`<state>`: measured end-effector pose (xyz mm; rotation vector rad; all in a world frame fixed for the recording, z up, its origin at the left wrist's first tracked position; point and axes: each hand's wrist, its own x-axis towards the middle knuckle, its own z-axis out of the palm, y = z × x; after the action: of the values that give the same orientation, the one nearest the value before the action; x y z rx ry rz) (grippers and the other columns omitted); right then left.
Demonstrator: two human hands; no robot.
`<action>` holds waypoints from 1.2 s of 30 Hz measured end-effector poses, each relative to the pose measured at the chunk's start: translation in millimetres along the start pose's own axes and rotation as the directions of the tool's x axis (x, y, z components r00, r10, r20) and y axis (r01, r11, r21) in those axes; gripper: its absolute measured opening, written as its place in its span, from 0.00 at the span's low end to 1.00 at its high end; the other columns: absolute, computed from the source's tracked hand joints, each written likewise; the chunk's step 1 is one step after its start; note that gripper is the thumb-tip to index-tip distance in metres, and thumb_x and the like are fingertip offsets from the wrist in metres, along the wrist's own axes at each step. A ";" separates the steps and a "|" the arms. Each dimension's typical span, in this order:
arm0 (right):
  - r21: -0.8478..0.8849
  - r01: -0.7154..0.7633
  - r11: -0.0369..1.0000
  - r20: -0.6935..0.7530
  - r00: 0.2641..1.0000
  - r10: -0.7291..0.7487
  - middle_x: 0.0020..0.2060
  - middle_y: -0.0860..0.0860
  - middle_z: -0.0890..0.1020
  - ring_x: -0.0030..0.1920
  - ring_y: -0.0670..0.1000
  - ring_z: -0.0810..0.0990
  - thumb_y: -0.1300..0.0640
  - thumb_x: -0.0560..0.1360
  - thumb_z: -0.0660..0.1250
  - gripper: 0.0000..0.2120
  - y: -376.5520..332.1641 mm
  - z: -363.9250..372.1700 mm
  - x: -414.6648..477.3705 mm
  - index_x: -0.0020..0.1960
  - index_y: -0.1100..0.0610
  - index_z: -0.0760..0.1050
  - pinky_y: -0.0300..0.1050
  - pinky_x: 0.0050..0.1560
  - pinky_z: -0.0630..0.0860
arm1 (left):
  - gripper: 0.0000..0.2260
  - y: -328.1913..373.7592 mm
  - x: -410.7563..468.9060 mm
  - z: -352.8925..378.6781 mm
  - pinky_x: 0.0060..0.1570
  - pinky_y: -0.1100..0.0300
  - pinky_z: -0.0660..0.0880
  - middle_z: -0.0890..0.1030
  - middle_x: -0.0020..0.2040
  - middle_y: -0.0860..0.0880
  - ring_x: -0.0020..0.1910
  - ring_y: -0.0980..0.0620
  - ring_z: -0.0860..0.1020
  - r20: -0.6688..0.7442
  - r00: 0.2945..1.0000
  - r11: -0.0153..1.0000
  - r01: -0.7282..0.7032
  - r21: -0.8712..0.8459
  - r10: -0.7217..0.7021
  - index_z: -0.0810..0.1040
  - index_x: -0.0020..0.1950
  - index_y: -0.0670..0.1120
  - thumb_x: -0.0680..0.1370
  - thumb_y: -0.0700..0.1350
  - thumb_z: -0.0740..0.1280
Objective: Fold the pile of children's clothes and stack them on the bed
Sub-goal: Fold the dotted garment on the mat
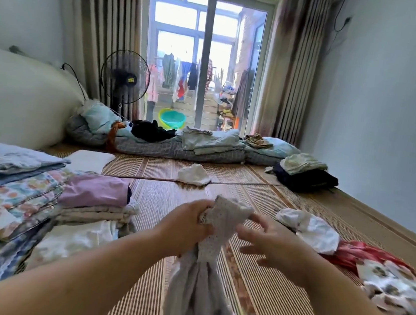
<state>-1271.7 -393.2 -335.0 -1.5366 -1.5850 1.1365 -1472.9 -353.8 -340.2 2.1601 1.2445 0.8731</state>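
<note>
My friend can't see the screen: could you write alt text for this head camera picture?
A person's left hand grips the top of a pale dotted garment over a woven mat, while the right hand, fingers spread, touches its edge. Folded clothes are stacked on the left; loose clothes lie on the right.
</note>
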 end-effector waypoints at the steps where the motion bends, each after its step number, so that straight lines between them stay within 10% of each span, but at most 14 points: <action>1: 0.115 0.002 0.993 0.002 1.000 -0.003 0.49 0.49 0.84 0.47 0.49 0.83 0.36 0.70 0.67 0.22 -6.6 10.4 4.9 0.57 0.48 0.75 0.44 0.43 0.76 | 0.12 7.6 0.1 4.0 0.46 0.64 0.74 0.80 0.49 0.55 0.47 0.56 0.79 0.039 0.997 0.988 -0.071 0.139 0.066 0.76 0.59 0.52 0.77 0.43 0.67; 9: 0.489 0.106 0.866 -0.201 0.980 -0.006 0.44 0.66 0.84 0.43 0.63 0.83 0.57 0.75 0.69 0.12 -8.1 14.3 16.1 0.51 0.67 0.77 0.55 0.45 0.80 | 0.21 16.5 0.6 -13.4 0.44 0.65 0.78 0.82 0.45 0.55 0.43 0.59 0.80 0.050 0.997 0.997 -0.055 -0.062 0.058 0.78 0.57 0.52 0.67 0.50 0.78; 15: -0.388 0.161 0.907 -0.217 0.941 -0.260 0.40 0.56 0.84 0.39 0.54 0.83 0.44 0.69 0.72 0.19 -17.0 -41.4 -3.6 0.49 0.59 0.81 0.44 0.38 0.78 | 0.20 -8.1 6.8 -69.1 0.46 0.55 0.82 0.82 0.48 0.52 0.45 0.53 0.82 0.012 0.997 0.993 0.071 0.099 -0.073 0.77 0.58 0.54 0.68 0.48 0.77; 20: -0.596 0.134 0.791 -0.184 0.937 -0.297 0.35 0.47 0.81 0.35 0.44 0.79 0.45 0.69 0.73 0.09 -30.3 -75.9 -12.8 0.40 0.50 0.79 0.30 0.30 0.70 | 0.09 -13.0 14.0 -103.9 0.39 0.62 0.74 0.82 0.43 0.53 0.41 0.56 0.79 -0.109 0.994 0.958 0.002 0.285 0.031 0.79 0.50 0.53 0.71 0.44 0.72; 25: -0.248 0.297 0.922 -0.359 0.856 -0.372 0.37 0.55 0.83 0.41 0.55 0.81 0.51 0.73 0.70 0.08 -29.6 -88.8 -21.9 0.39 0.54 0.83 0.48 0.42 0.76 | 0.06 -23.6 13.3 -128.0 0.33 0.59 0.70 0.75 0.29 0.52 0.30 0.54 0.73 -0.121 0.992 0.991 0.040 0.131 -0.024 0.79 0.37 0.45 0.71 0.47 0.68; 29: 0.037 0.316 0.948 -0.418 0.866 -0.273 0.45 0.58 0.84 0.47 0.60 0.82 0.55 0.74 0.68 0.06 -34.9 -89.5 -25.6 0.44 0.54 0.84 0.58 0.52 0.77 | 0.06 -21.9 15.0 -135.3 0.35 0.58 0.68 0.76 0.30 0.52 0.31 0.53 0.72 -0.184 0.982 0.945 0.030 0.325 0.032 0.79 0.35 0.46 0.69 0.46 0.64; 32: 0.124 0.336 0.934 -0.386 0.883 -0.267 0.43 0.59 0.85 0.42 0.59 0.84 0.55 0.72 0.68 0.06 -45.1 -89.3 -35.5 0.43 0.55 0.83 0.54 0.47 0.77 | 0.09 -18.5 17.9 -135.9 0.35 0.57 0.69 0.76 0.31 0.48 0.32 0.48 0.72 -0.232 0.971 0.940 0.018 0.340 0.065 0.78 0.35 0.42 0.73 0.37 0.62; 36: 0.164 0.350 0.922 -0.346 0.896 -0.279 0.37 0.55 0.85 0.34 0.53 0.84 0.51 0.66 0.67 0.13 -56.4 -97.8 -49.4 0.48 0.57 0.80 0.46 0.33 0.80 | 0.07 -9.0 15.0 -137.7 0.31 0.61 0.69 0.74 0.30 0.47 0.31 0.51 0.71 -0.148 0.989 0.997 0.010 -0.074 -0.021 0.75 0.33 0.44 0.69 0.47 0.64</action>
<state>-1202.8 -424.4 -237.7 -1.1894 -1.3737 0.8066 -1573.2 -322.7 -249.5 2.0571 1.2779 1.0727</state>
